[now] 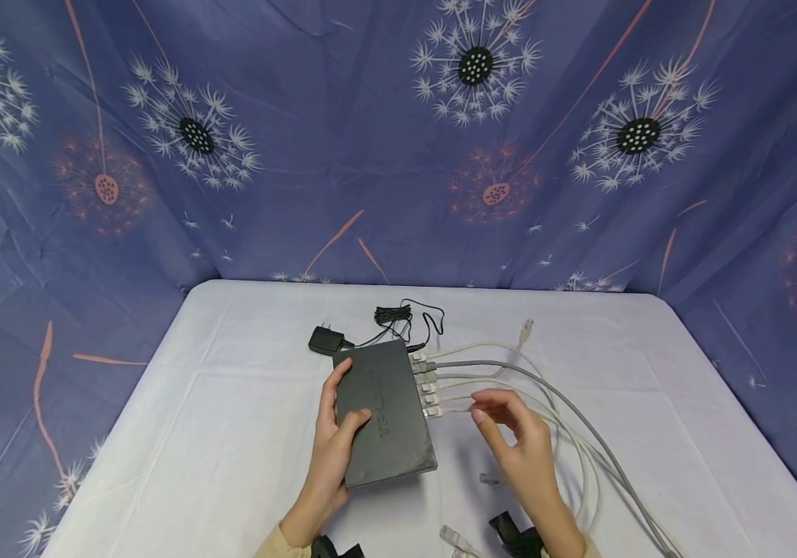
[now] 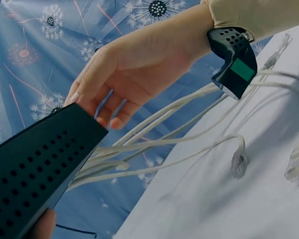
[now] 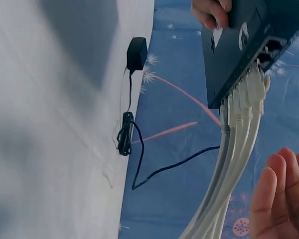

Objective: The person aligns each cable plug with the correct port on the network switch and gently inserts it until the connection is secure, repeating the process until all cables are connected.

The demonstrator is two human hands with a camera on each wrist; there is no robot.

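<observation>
A dark flat box with a row of ports, a network switch [image 1: 388, 422], is held up in my left hand [image 1: 332, 442], thumb on its top face and fingers underneath. Several network cables [image 3: 241, 134] are plugged into its side, one grey and the others white. Bare port sockets [image 3: 270, 52] show at the near end of the row. My right hand [image 1: 520, 434] hovers beside the white cables, fingers slightly bent. In the right wrist view, its fingers [image 3: 281, 199] are apart from the cables, and nothing shows in its grasp.
A black power adapter [image 1: 327, 339] and its bundled cord [image 1: 393, 315] lie behind the switch on the white table [image 1: 231, 434]. Loose cable plugs [image 1: 457, 539] lie at the front, another plug [image 1: 526, 332] at the back right. A patterned blue cloth [image 1: 343, 139] hangs behind.
</observation>
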